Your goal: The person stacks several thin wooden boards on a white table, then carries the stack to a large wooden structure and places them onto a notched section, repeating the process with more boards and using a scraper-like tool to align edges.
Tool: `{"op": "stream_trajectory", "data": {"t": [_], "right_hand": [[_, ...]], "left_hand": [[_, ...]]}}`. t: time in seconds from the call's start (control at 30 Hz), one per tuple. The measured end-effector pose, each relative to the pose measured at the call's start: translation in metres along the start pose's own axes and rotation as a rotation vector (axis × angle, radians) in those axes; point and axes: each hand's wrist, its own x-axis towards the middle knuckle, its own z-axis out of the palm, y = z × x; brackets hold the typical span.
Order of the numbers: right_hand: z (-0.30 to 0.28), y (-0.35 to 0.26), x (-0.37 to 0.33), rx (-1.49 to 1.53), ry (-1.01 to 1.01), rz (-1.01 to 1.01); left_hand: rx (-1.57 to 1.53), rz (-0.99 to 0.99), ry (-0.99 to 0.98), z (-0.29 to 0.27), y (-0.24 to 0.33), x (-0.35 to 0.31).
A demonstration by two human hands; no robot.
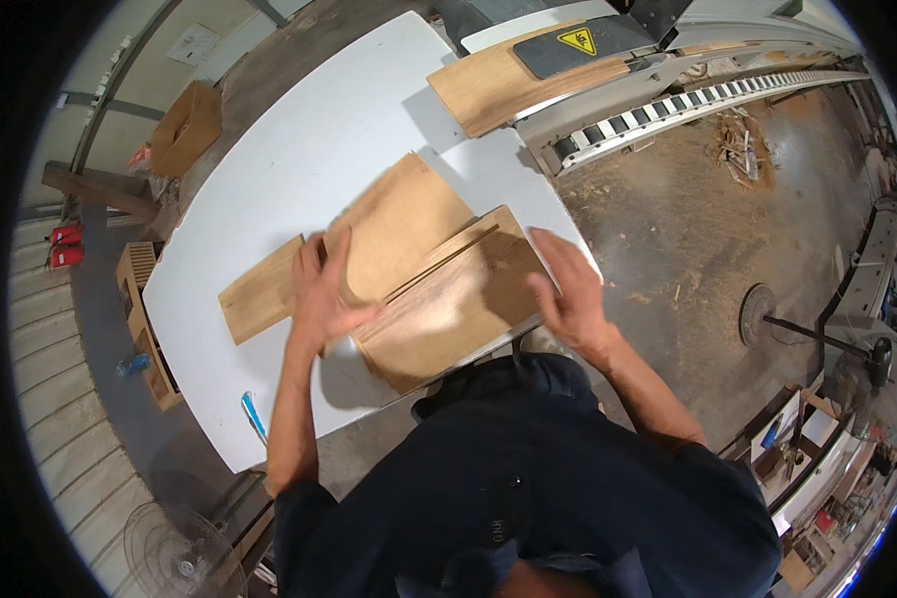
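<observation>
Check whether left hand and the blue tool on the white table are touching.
Apart. The head view shows it: the left hand is up by the wooden boards, with bare white table between it and the blue tool.

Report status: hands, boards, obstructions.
Left hand and right hand open, either side of stacked boards. Thin strip on top. Blue tool apart, at left.

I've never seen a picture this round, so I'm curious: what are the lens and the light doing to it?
In the head view, the edge of the white table bows and the corners go black, fisheye-style; in the same head view, pale glare washes the near wooden board, with dark shadow toward the right hand; also there, both hands look fairly sharp.
</observation>
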Motion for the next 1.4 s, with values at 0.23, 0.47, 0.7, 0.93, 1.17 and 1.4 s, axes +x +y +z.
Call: {"op": "stream_trajectory", "data": {"t": [0.23, 0.47, 0.7, 0.93, 1.17, 1.4], "right_hand": [[0.091, -0.033, 0.012, -0.016, -0.302, -0.364], [0.074, 0.023, 0.050, -0.383, -0.520, -0.171], [0.022, 0.114, 0.057, 0.023, -0.270, 0.378], [0.037, 0.054, 0.038, 0.151, -0.229, 0.411], [0.017, 0.059, 0.014, 0.172, 0.051, 0.475], [-0.008, 0.027, -0.002, 0.156, 0.018, 0.592]], "left_hand": [[-0.063, 0.197, 0.087, 0.081, 0.081, -0.061], [-0.016, 0.241, 0.218, 0.092, 0.089, -0.056], [-0.006, 0.247, 0.209, 0.087, 0.090, -0.055], [-0.054, 0.226, 0.074, 0.080, 0.087, -0.054], [-0.006, 0.194, 0.191, 0.033, 0.061, 0.098], [0.133, 0.165, -0.017, 0.060, 0.016, 0.203]]}}
